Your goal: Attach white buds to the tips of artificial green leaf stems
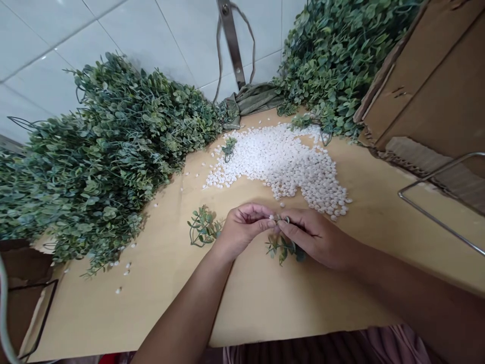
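Note:
My left hand (244, 225) is closed in a pinch, with a small white plastic piece (272, 217) at its fingertips. Touching it from the right, my right hand (316, 235) grips an artificial leafy sprig (282, 247), whose leaves hang below the fingers. Where sprig and white piece meet is partly covered by the fingers. Just left of my left hand, another green sprig (203, 226) lies on the tan board. Beyond both hands spreads a heap of small white pieces (273, 156), with a tiny sprig (228, 148) lying on its left part.
A large pile of artificial greenery (113, 162) fills the left side; a second pile (341, 65) stands at the back right. A cardboard box (432, 76) with a wire handle (435, 215) borders the right. Stray white pieces dot the tan board (159, 303). Behind is a tiled wall (151, 40).

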